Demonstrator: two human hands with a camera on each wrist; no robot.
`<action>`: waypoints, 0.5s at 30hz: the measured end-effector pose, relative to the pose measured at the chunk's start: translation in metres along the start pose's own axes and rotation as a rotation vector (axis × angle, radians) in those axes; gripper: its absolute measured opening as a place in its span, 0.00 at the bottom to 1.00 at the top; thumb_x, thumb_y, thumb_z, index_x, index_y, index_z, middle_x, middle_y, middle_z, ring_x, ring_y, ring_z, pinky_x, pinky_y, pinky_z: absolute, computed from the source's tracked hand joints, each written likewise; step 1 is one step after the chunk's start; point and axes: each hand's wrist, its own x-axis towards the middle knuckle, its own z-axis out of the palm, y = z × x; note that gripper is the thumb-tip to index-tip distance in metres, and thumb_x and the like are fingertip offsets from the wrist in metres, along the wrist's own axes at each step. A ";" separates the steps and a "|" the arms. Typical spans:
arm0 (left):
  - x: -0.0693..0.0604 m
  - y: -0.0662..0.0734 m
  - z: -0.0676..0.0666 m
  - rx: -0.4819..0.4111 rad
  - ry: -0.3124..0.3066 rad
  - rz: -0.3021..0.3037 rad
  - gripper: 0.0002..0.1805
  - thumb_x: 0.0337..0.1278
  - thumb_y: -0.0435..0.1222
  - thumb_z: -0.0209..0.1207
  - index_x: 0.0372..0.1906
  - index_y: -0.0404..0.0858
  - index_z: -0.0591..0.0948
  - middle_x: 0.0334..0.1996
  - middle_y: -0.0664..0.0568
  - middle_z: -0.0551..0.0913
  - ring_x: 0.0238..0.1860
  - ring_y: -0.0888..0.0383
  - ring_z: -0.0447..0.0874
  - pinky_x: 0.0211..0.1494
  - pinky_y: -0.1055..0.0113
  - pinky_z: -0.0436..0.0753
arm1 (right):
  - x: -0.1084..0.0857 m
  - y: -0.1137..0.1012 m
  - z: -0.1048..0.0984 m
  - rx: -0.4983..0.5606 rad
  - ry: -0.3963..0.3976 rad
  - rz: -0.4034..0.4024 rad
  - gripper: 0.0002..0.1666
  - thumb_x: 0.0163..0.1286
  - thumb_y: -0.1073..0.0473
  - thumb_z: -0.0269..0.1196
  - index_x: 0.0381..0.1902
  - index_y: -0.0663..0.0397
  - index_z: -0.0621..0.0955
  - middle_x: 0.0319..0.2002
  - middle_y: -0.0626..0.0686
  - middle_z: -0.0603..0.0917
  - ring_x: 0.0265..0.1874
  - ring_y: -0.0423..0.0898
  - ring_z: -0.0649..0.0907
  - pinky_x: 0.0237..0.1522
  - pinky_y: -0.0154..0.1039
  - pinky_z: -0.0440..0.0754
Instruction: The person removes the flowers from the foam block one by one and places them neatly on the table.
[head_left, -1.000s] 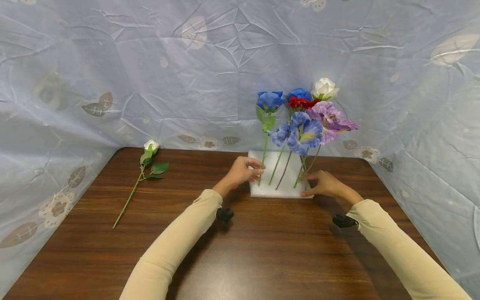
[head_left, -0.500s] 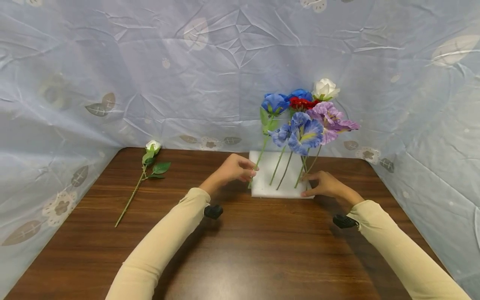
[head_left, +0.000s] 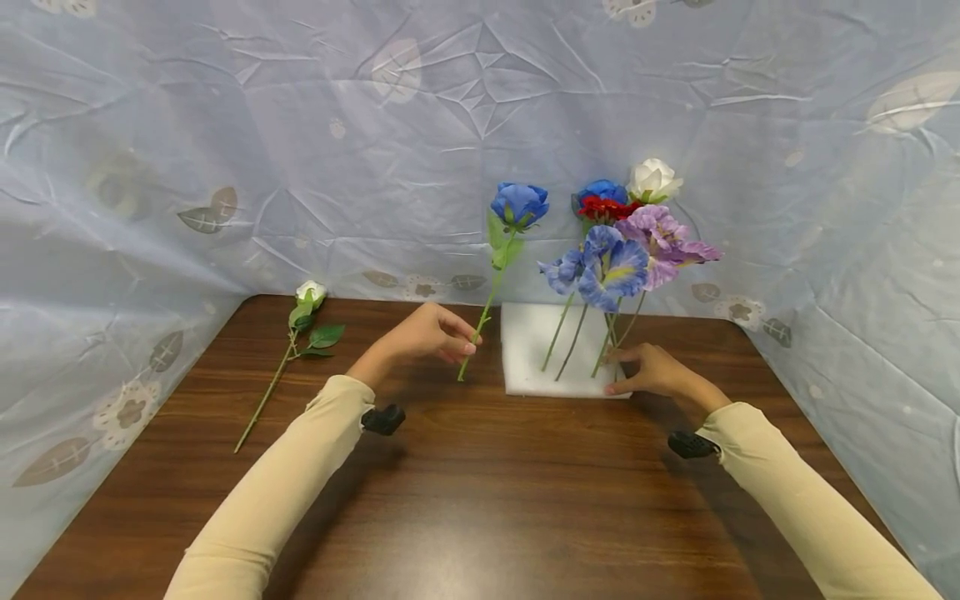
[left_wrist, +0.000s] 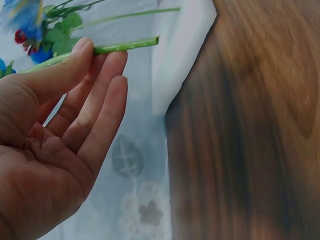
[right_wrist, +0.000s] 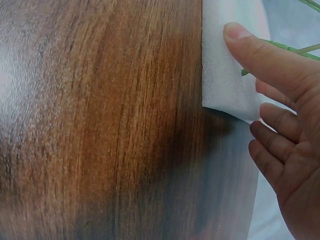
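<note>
My left hand (head_left: 420, 335) pinches the green stem of a blue artificial rose (head_left: 519, 205) between thumb and fingertips, left of a white foam block (head_left: 522, 358). The stem's cut lower end (left_wrist: 150, 42) is free in the left wrist view. My right hand (head_left: 660, 372) holds the block at its right front corner, thumb (right_wrist: 250, 42) on the foam and the other fingers about its edge. Several artificial flowers stand in the foam: a blue-purple iris (head_left: 611, 267), a purple iris (head_left: 663, 242), a red flower (head_left: 603, 208), another blue flower (head_left: 602, 190) and a white rose (head_left: 654, 180).
A white rose with green leaves (head_left: 310, 293) lies at the left of the brown wooden table (head_left: 480, 500). Behind and beside the table hangs a pale blue patterned cloth (head_left: 420, 125). Each wrist wears a small black camera.
My left hand has drawn the blue rose out of the foam block's left side and carried it left, clear of the block. The right hand stays at the block's corner.
</note>
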 end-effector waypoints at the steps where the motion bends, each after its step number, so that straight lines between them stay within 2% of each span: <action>1: -0.004 0.000 -0.004 0.004 0.001 -0.001 0.15 0.61 0.32 0.69 0.52 0.30 0.87 0.46 0.40 0.90 0.40 0.47 0.92 0.54 0.42 0.87 | 0.000 0.000 0.000 -0.002 0.000 -0.003 0.38 0.56 0.47 0.79 0.60 0.61 0.83 0.64 0.68 0.77 0.64 0.71 0.77 0.63 0.65 0.77; 5: -0.019 -0.002 -0.020 0.014 0.013 -0.022 0.15 0.61 0.32 0.69 0.52 0.31 0.87 0.46 0.40 0.90 0.40 0.47 0.92 0.54 0.42 0.87 | 0.001 0.001 0.001 -0.001 0.001 -0.002 0.38 0.55 0.47 0.79 0.60 0.61 0.83 0.64 0.68 0.77 0.64 0.71 0.76 0.63 0.65 0.77; 15: -0.059 -0.014 -0.059 0.044 0.063 -0.078 0.19 0.62 0.32 0.68 0.55 0.27 0.84 0.48 0.35 0.89 0.41 0.48 0.92 0.49 0.53 0.90 | 0.002 0.004 0.002 -0.010 0.012 -0.013 0.37 0.55 0.48 0.80 0.58 0.61 0.85 0.63 0.68 0.78 0.62 0.70 0.78 0.61 0.65 0.78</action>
